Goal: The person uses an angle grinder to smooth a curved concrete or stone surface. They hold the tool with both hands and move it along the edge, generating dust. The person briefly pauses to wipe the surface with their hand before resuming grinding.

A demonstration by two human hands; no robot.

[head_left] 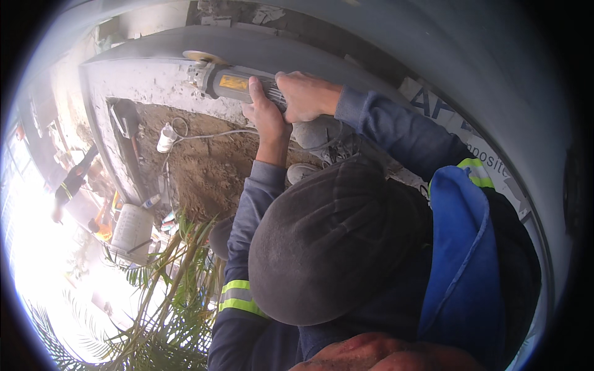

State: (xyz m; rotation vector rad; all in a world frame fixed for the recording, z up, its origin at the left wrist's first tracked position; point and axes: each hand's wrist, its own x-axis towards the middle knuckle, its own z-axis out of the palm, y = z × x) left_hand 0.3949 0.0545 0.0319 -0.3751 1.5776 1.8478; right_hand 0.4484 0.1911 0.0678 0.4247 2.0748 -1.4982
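Observation:
Both my hands are closed around a grey angle grinder (234,83) with a yellow label. My left hand (266,114) wraps its body, thumb on top; my right hand (307,97) grips the rear end. The tan disc (204,57) lies at the upper edge of a whitish, rough masonry ledge (154,77), beside a grey panel (266,52). I cannot tell whether the disc touches it. Some haze hangs around the tool head. A pale cable (223,132) runs below my hands to a small white object (166,137) on the soil.
Brown soil (204,164) lies inside the ledge. A white bucket (133,229) and palm fronds (179,278) stand at the left. Blue cloth (458,247) hangs at my right. My shoes (303,172) are below the hands. A person's dark sleeve (75,176) shows far left, amid glare.

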